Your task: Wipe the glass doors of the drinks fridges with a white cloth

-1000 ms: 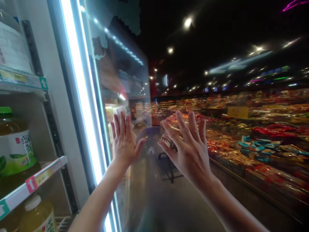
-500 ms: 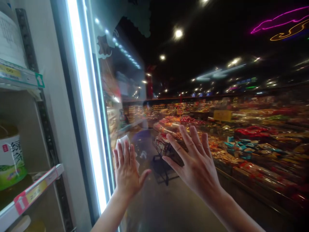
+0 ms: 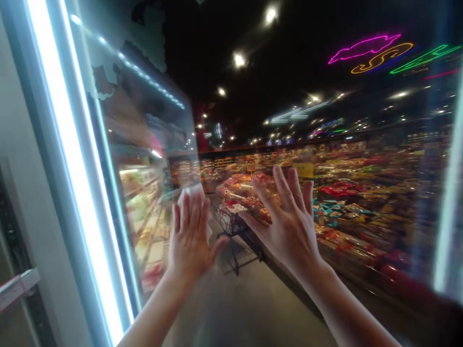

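Observation:
My left hand (image 3: 191,246) lies flat with its fingers stretched up and its thumb out to the side. Beneath its fingertips is a crumpled white tissue (image 3: 197,189), mostly hidden by the hand and apparently pressed against a clear glass pane. To the right, my right hand (image 3: 289,226) is raised with its palm facing away and its fingers spread. That hand holds nothing; whether it touches the glass I cannot tell.
At the left runs a bright light strip (image 3: 72,159) along the cooler frame, with a shelf edge (image 3: 20,288) beyond it. Through the glass a shopping cart (image 3: 231,219) stands on the floor, beside long displays of packaged goods (image 3: 343,207). Neon shapes glow at upper right.
The view has turned right, so the light strip slid left and the bottled shelf left the picture. Both hands moved slightly up in view; the tissue stays under my left hand.

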Tool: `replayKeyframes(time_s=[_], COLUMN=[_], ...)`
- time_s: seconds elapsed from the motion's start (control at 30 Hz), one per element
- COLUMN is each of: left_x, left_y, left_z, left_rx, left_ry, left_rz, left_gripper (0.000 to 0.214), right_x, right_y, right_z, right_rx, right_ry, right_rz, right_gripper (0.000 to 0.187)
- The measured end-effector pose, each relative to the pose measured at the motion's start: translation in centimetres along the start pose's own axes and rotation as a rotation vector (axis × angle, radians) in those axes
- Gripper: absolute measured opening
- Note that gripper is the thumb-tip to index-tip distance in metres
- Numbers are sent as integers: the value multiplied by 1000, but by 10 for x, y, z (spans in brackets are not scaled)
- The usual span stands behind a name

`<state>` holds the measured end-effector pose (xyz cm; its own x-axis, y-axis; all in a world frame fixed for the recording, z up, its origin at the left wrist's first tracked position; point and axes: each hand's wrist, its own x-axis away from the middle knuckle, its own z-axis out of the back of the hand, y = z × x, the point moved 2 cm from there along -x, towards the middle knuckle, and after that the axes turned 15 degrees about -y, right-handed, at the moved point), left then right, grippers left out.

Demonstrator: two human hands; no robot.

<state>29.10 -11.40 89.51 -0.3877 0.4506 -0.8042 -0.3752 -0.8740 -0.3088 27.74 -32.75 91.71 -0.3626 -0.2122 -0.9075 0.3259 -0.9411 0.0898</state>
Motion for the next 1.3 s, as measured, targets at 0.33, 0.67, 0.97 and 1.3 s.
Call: replayKeyframes(time_s=[0.33, 0.67, 0.97, 1.3], left_x=[-70, -101, -142, -169], left_y=[115, 216, 252, 274], left_z=[-19, -38, -41, -39], left_rx=[50, -50, -154, -125], left_ry=[57, 63, 70, 49], left_rz=[-44, -180, -202, -201], left_gripper=[84, 77, 75, 76], right_x=[30, 76, 79, 78], right_y=[105, 188, 241, 256], right_z=[31, 49, 76, 79], right_rx=[30, 65, 34, 3], right_ry=[-16, 4, -9, 17], right_rz=[-4, 2, -20, -28], right_gripper=[87, 82, 76, 76])
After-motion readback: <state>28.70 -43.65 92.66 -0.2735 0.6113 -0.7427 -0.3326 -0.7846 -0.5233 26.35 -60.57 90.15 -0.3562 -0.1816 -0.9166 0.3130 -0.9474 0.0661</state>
